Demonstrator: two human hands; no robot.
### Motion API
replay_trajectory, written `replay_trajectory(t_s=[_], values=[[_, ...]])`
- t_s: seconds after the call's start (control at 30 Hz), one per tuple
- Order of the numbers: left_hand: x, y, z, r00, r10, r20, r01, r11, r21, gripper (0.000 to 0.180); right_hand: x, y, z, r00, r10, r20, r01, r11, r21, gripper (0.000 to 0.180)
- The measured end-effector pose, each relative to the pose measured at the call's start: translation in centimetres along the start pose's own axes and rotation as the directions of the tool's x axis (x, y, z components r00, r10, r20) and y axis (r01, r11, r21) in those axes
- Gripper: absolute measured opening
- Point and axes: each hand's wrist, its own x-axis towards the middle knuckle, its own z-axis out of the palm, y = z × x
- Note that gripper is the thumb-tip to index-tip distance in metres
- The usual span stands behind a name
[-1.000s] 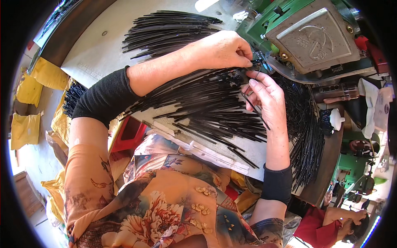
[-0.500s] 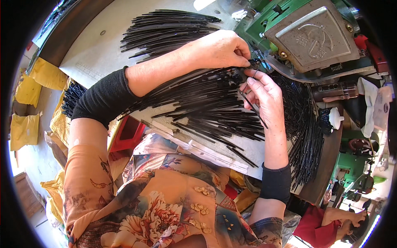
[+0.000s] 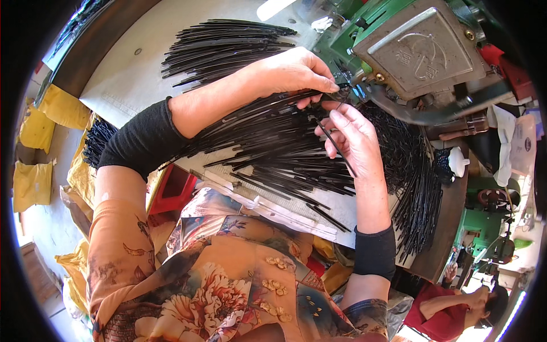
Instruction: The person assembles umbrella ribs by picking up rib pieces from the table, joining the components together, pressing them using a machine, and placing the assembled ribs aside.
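My left hand (image 3: 299, 71) reaches across the table, thumb and fingers pinched on a thin black rod beside the green machine (image 3: 356, 37). My right hand (image 3: 356, 137) is closed with its palm turned up. Between its thumb and fingers is a thin black rod (image 3: 337, 147), like an umbrella rib, slanting back toward the wrist. Both hands nearly meet by the machine's working point, where small parts are too dark and fine to make out. Beneath the hands spreads a heap of black rods (image 3: 285, 151).
Another fan of black rods (image 3: 228, 48) lies at the far side of the table (image 3: 128, 74). More rods (image 3: 419, 211) pile by the right edge. A metal cover plate (image 3: 424, 48) fronts the machine. A red stool (image 3: 174, 188) stands below. A person in red (image 3: 436, 313) is at lower right.
Both hands have shifted slightly left in the picture, and the view has moved a little. The left hand's fingers now show below its thumb. The curved machine arm looks blurred.
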Motion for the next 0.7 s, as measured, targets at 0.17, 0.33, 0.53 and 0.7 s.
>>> replay_trajectory(t_s=[0.17,0.33,0.53,0.7], values=[[-0.4,0.7,0.2,0.996,0.078,-0.042,-0.075,0.995,0.067,0.028,-0.9,-0.9,0.9,0.977,0.061,0.204,-0.027,0.986,-0.163,0.026],[-1.4,1.7,0.7,0.998,-0.039,-0.059,0.041,0.999,0.033,0.026,-1.4,-0.1,1.1,0.958,0.039,0.285,-0.006,0.993,-0.114,0.025],[-0.9,0.9,1.1,0.992,-0.125,0.035,0.125,0.992,-0.012,0.024,-1.9,0.3,0.8,0.962,0.061,0.267,-0.046,0.997,-0.064,0.027],[-1.0,1.2,1.2,0.989,-0.114,0.093,0.109,0.993,0.052,0.027,-1.5,0.6,0.1,0.980,0.044,0.193,-0.022,0.993,-0.116,0.028]])
